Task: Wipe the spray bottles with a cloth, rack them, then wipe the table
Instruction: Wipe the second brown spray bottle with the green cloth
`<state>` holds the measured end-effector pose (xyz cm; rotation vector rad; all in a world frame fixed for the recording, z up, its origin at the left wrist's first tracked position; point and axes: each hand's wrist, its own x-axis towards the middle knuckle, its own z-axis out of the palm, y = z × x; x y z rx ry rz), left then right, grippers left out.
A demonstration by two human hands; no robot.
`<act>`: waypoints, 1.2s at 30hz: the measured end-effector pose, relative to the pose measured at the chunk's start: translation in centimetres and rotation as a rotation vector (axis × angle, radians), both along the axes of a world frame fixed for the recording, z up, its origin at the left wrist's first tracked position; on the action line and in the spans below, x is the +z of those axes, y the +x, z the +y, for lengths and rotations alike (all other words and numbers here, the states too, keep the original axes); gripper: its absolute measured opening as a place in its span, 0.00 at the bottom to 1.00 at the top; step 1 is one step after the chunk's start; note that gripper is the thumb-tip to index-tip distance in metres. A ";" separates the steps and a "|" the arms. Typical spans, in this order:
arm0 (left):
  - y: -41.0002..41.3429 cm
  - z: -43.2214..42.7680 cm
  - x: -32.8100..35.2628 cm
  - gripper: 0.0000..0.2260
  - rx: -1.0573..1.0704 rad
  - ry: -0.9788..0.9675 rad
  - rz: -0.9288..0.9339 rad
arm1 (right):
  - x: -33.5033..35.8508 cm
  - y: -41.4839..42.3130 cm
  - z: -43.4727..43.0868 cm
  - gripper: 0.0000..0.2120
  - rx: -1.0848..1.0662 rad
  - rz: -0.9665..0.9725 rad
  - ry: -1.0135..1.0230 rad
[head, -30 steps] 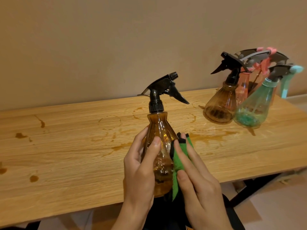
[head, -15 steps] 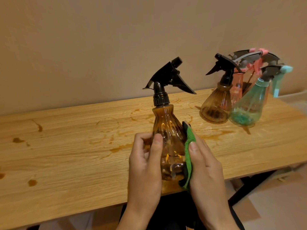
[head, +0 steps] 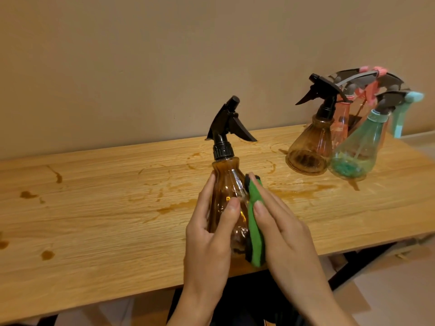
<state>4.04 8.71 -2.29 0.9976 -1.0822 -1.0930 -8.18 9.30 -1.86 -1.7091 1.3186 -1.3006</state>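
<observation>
Left hand [head: 207,236] is wrapped round the ribbed amber plastic spray bottle w/ black trigger [head: 226,184], upright at the near edge of the stained wooden table [head: 106,220]. Right hand [head: 287,234], fingers pretty much straight, presses a folded green cloth [head: 255,231] against the bottle's right side.

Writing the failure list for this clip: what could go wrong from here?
Only the left hand grips the amber bottle; the right hand pressing the green cloth sideways could break that grip. Brown spills lie on the table near the tilted teal bottle; a wiped bottle set there may get dirty again.
</observation>
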 end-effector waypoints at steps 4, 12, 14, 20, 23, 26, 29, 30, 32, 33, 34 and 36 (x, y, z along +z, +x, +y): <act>0.2 -0.2 -0.3 0.22 -0.013 0.044 0.073 | 1.3 -0.7 -1.0 0.18 0.090 0.126 -0.013; 1.0 -0.9 -0.4 0.25 -0.071 0.074 0.192 | -0.1 0.3 0.3 0.20 0.052 0.161 -0.058; 0.7 -0.5 -0.6 0.24 -0.099 0.092 0.180 | 0.9 -0.3 -1.2 0.19 0.112 0.092 -0.012; 0.9 -0.8 0.4 0.25 -0.040 0.112 0.301 | -0.3 0.0 -0.2 0.19 0.111 0.113 -0.050; 1.0 -0.9 0.5 0.24 -0.040 0.116 0.327 | -1.0 0.8 1.1 0.21 0.058 -0.003 -0.013; 0.5 -0.7 0.1 0.35 -0.108 0.151 0.304 | -0.5 0.8 0.2 0.19 0.038 -0.137 0.003; 0.2 -0.6 0.5 0.32 -0.182 0.123 0.231 | 0.0 0.2 -0.7 0.18 0.036 -0.194 0.010; 0.2 -0.7 0.6 0.28 -0.182 0.099 0.194 | 0.0 0.0 -0.7 0.18 0.032 -0.183 0.002; 0.4 -1.0 0.6 0.25 -0.129 0.043 0.112 | -0.2 0.1 -0.2 0.18 0.025 -0.145 -0.031; 0.5 -1.0 0.5 0.27 -0.089 0.019 0.075 | -0.4 0.2 0.1 0.18 0.021 -0.146 -0.039; 0.5 -1.0 0.4 0.28 -0.050 -0.009 0.034 | -0.7 0.3 0.4 0.18 0.012 -0.168 -0.040; 0.4 -0.8 -0.1 0.26 0.014 -0.095 -0.059 | -1.0 0.6 0.7 0.18 -0.018 -0.240 -0.017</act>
